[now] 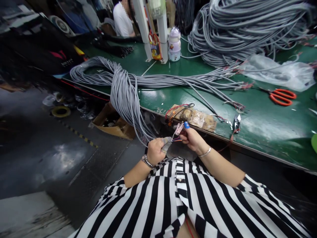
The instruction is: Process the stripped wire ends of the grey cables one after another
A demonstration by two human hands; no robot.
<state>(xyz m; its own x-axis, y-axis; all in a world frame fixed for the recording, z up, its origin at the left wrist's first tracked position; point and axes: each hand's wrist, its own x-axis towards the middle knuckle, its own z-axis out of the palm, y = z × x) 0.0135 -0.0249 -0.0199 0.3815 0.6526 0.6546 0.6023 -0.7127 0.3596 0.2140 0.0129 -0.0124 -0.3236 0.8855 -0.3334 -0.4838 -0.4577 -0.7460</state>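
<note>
My left hand [155, 149] is closed round the end of a grey cable [125, 99] that hangs off the green table's [260, 122] edge. Thin coloured wires [176, 139] stick out of that cable end between my hands. My right hand [192, 138] pinches those wires together with a small pinkish tool [178, 129]; its thumb wears a blue cap. A brown taped block [195, 117] with red and black wires lies on the table edge just beyond my hands.
Large coils of grey cable [237, 29] fill the back of the table. Orange scissors [282, 96], a plastic bag [279, 71], a small cutter [237, 121], a bottle [174, 44] and white posts stand there. A cardboard box [111, 124] sits on the floor. Another person in white sits far back.
</note>
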